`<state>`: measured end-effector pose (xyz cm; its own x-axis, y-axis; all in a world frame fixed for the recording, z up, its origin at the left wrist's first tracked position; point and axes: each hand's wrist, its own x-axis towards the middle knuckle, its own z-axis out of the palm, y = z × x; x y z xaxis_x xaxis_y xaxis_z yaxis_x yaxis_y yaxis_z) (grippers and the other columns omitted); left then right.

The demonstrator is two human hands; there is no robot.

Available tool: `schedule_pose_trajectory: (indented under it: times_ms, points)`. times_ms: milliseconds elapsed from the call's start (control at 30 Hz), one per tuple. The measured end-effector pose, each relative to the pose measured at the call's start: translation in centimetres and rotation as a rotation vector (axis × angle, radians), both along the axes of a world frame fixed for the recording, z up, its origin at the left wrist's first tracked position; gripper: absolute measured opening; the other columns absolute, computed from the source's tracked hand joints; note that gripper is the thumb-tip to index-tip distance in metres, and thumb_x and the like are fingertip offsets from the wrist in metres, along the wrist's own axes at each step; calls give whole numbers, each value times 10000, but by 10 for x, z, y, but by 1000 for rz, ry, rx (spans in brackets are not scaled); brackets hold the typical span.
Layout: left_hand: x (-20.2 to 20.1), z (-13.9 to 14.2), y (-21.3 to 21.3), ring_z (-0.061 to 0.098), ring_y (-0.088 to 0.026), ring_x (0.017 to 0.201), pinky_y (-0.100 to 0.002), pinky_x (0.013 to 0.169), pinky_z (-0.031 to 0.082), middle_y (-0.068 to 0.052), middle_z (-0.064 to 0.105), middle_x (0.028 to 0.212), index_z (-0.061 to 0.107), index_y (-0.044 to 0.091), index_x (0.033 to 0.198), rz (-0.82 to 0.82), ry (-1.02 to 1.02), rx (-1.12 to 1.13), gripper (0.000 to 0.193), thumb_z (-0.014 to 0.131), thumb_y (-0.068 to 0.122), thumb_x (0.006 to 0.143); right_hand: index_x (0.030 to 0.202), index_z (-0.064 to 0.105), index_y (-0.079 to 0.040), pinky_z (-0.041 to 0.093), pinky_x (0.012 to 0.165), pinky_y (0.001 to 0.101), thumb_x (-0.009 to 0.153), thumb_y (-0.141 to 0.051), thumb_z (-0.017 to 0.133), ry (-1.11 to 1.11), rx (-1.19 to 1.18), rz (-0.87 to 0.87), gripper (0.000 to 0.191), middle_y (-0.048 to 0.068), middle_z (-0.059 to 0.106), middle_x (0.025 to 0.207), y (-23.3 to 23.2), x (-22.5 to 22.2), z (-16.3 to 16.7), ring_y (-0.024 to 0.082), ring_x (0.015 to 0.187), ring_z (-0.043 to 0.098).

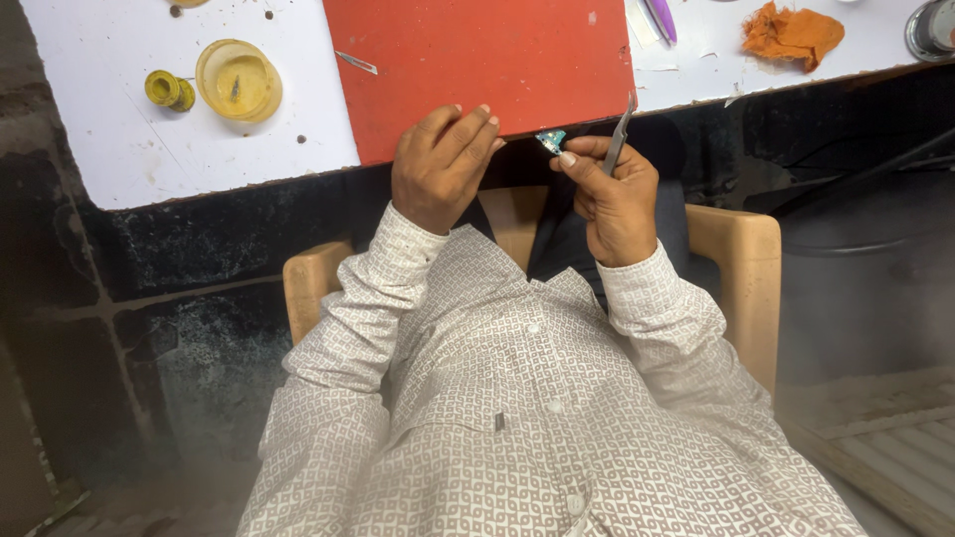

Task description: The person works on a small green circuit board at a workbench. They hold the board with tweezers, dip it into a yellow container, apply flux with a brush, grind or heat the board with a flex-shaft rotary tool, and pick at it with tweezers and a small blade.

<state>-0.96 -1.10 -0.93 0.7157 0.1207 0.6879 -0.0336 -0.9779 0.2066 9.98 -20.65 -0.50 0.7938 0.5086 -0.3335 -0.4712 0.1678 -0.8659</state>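
My right hand [615,197] holds thin metal tweezers [621,131] upright in its fist and pinches a small blue-green circuit piece [550,140] between thumb and fingertip, just off the table's front edge. My left hand [441,166] rests with curled fingers on the near edge of a red mat [477,60], a little left of the small piece, holding nothing that I can see. I sit in a tan chair [731,259] in a patterned white shirt.
On the white table [129,149] lie a yellow round lid [239,80], a small yellow spool [167,89], a metal sliver [355,63], a purple tool [662,18], an orange cloth [791,35] and a metal object [933,28] at far right. Dark floor lies below.
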Motion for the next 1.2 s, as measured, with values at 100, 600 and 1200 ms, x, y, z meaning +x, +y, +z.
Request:
schedule_pose_trajectory:
  times_ms: [100, 600, 1200]
  points:
    - [0, -2, 0, 636, -218, 1086, -349, 841, 550, -13, 726, 1175, 748, 78, 1125, -10, -22, 11, 223, 828, 173, 940, 1021, 675, -3, 328, 412, 169, 907, 25, 737, -24, 21, -14, 133, 134, 754, 861, 2, 0, -2, 15, 468, 487]
    - [-1, 5, -6, 638, -230, 1071, -360, 852, 564, -36, 707, 1148, 728, 48, 1099, -47, -49, -60, 209, 831, 90, 922, 1066, 669, 28, 316, 423, 154, 910, 29, 725, -69, -7, 18, 166, 125, 755, 879, -7, 9, 2, 20, 536, 543]
    - [-57, 1, 15, 598, -322, 1225, -433, 1073, 481, -141, 608, 1295, 580, 49, 1309, 511, -283, -467, 513, 892, 125, 909, 1382, 652, 72, 355, 541, 170, 1110, -45, 643, -423, 9, -208, 297, 43, 617, 906, -93, 29, 35, 44, 610, 446]
